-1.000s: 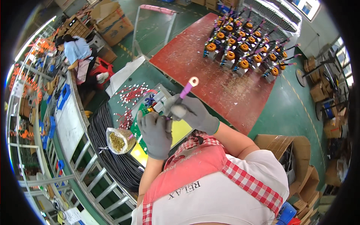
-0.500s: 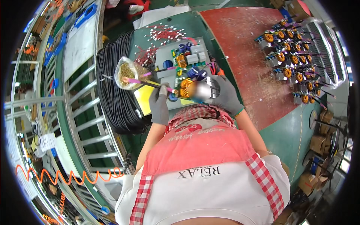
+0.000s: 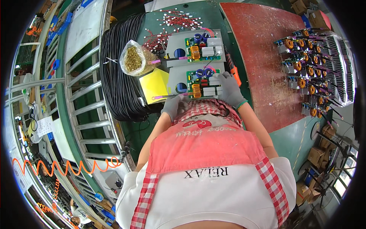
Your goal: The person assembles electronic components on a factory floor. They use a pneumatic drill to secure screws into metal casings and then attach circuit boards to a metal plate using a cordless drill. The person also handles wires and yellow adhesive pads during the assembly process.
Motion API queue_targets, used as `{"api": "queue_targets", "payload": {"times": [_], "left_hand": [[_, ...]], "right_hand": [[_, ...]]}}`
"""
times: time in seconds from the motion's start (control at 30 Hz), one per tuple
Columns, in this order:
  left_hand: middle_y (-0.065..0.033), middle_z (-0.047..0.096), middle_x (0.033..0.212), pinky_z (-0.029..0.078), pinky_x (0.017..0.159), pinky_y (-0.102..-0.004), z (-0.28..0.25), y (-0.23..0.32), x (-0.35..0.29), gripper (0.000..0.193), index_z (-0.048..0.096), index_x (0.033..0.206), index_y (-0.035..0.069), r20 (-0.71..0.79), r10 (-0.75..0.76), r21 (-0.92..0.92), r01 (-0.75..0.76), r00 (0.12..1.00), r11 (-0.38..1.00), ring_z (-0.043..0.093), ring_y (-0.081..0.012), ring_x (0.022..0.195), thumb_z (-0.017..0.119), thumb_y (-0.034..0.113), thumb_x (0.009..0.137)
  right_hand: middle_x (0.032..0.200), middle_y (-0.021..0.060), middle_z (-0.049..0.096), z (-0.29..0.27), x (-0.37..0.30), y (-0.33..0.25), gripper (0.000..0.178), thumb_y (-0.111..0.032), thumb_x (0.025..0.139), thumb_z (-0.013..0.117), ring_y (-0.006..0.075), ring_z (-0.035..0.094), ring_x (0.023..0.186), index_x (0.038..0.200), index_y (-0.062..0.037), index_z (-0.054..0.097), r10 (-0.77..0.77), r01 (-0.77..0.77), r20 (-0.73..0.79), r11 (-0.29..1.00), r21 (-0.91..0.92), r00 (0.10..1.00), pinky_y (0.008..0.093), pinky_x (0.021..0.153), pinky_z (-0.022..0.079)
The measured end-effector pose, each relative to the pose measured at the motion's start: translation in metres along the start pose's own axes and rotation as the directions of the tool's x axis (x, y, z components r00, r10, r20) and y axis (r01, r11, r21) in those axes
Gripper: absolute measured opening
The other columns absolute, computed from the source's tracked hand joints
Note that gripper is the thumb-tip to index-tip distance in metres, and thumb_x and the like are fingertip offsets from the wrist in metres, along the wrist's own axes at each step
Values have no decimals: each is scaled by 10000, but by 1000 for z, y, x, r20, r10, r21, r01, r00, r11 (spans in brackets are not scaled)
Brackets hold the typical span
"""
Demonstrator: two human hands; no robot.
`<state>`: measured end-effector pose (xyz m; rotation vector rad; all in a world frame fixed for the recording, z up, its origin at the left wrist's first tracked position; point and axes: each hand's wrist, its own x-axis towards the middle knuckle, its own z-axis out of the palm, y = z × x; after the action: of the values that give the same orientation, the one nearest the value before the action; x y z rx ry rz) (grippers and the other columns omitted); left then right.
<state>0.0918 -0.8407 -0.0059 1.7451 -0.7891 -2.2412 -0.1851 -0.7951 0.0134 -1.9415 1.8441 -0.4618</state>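
Two grey metal plates carrying green circuit boards with copper coils lie one behind the other on the green bench. My grey-gloved left hand (image 3: 173,107) grips the near left corner of the near board unit (image 3: 198,82), just under its pink-sleeved wire (image 3: 164,97), which sticks out to the left. My gloved right hand (image 3: 228,89) holds the unit's right edge with its fingers laid over the plate. The far board unit (image 3: 198,47) lies untouched, with a similar pink wire (image 3: 167,60).
Left of the units are a clear bag of brass parts (image 3: 133,61), a yellow pad (image 3: 154,86) and a large coil of black cable (image 3: 122,68). An orange-handled tool (image 3: 232,70) lies to the right. Several more boards (image 3: 305,65) stand on a red mat (image 3: 259,57).
The board unit that both hands held up off the bench now lies flat in front of the other unit. My head has tilted further down over the bench.
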Motion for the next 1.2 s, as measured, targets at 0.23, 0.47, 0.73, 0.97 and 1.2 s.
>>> {"api": "queue_targets", "payload": {"times": [0.23,0.47,0.73,0.97,1.2], "left_hand": [[-141,683,830,501,678,-367,35,45,27,351,665,1022,43,-178,581,766,-259,794,588,664,-261,737,570,341,862],[-193,659,913,486,749,-407,52,40,46,386,667,1006,30,-132,634,909,-162,762,384,634,-340,841,563,375,867],[-192,632,864,470,739,-459,42,29,59,398,659,889,23,50,730,964,-224,682,143,603,-384,829,499,387,903],[-198,632,803,473,703,-485,-45,104,21,320,637,822,63,-199,830,959,-69,521,273,611,-388,772,490,342,879],[-182,570,1120,482,829,-442,-161,147,80,315,595,1097,129,-66,781,993,115,621,-8,591,-373,993,566,280,821]], "right_hand": [[1219,164,447,35,-21,9,969,-227,526,856,351,456,1119,1341,-93,350,275,-157,-133,814,559,952,412,960,412],[1096,149,589,22,-16,7,792,-212,555,852,315,572,1044,1215,-51,444,342,-349,97,826,443,935,376,906,456],[1106,120,614,12,-15,0,768,-142,564,857,237,619,993,1211,-61,451,358,-389,169,743,544,919,321,863,484],[1254,152,500,40,-68,45,615,-89,770,632,218,554,1083,1321,-8,372,573,-333,60,384,861,818,351,889,485],[1317,124,483,49,-70,73,604,-486,891,494,235,514,1103,1273,-20,452,426,-156,699,-781,605,575,314,822,484]]}}
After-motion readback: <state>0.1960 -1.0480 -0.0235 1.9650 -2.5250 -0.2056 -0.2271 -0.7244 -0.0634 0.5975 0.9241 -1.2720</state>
